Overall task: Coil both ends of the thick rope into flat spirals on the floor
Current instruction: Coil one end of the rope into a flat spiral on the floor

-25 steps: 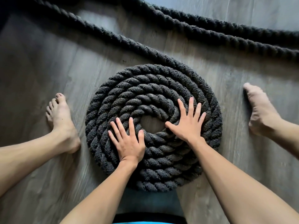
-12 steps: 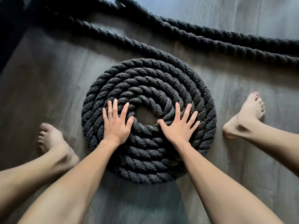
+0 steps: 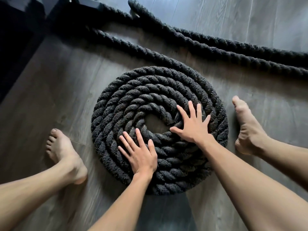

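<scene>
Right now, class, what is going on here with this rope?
A thick dark rope lies wound in a flat spiral on the floor. A person presses both hands flat on it, fingers straight: the left hand on the near turns, the right hand beside the open centre. A loose length lies beyond.

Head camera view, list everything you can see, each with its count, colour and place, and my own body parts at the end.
Rope spiral: one, black, flat on the floor at centre, small gap in its middle.
Loose rope: two stretches, black, beyond the spiral, running from upper left to the right edge.
Floor: one, grey wood-grain planks, under everything.
Dark object: one, black, top left corner; cannot tell what it is.
Left foot: one, bare, left of the spiral.
Right foot: one, bare, right of the spiral.
Left hand: one, flat on the spiral's near turns.
Right hand: one, fingers spread, on the spiral right of its centre.
</scene>
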